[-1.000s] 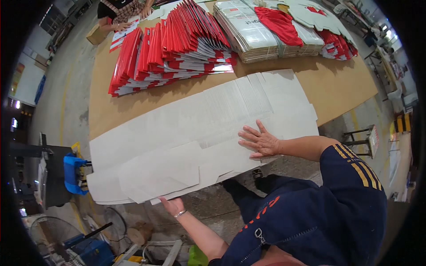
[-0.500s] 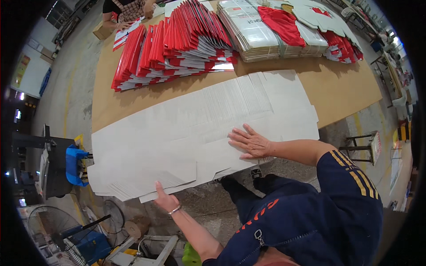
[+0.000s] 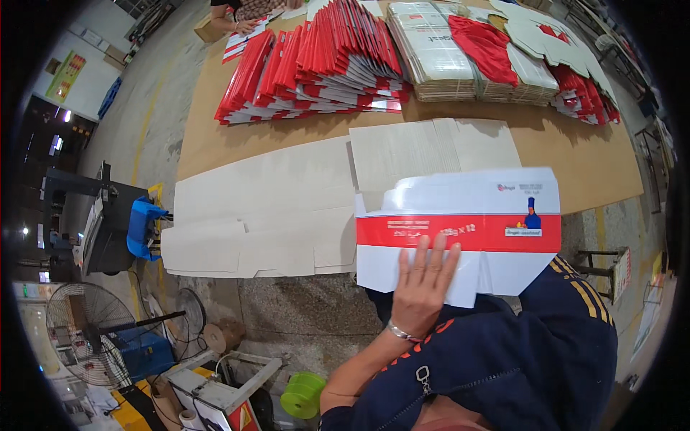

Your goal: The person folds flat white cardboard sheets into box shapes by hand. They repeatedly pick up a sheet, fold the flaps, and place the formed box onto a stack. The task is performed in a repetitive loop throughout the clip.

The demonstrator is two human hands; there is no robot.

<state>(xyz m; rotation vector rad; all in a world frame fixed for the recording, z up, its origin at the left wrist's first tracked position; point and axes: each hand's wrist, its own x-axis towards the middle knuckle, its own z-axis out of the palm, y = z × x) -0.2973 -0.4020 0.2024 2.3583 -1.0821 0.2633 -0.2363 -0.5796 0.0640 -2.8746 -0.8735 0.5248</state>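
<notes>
My left hand [image 3: 422, 281] lies with fingers spread flat on the printed face of a red-and-white carton blank [image 3: 460, 194]. The blank is folded at the right front of the table, and a blue bottle picture shows on its right panel. My right hand does not show; the blank and my body cover that side. Beneath and to the left, plain off-white cardboard blanks [image 3: 266, 194] lie stacked, with a closely layered section [image 3: 424, 151] behind the printed blank.
Folded red-and-white cartons [image 3: 309, 72] fan across the back of the table [image 3: 208, 154]. A strapped bundle of flat cardboard [image 3: 431, 65] with a red cloth [image 3: 485, 50] stands beside them. Another person's hand [image 3: 246, 27] rests at the far left. A fan [image 3: 86, 323] stands lower left.
A blank now shows its printed side, turned over at the right. My left hand has moved from the left front corner onto it. My right hand has gone out of sight.
</notes>
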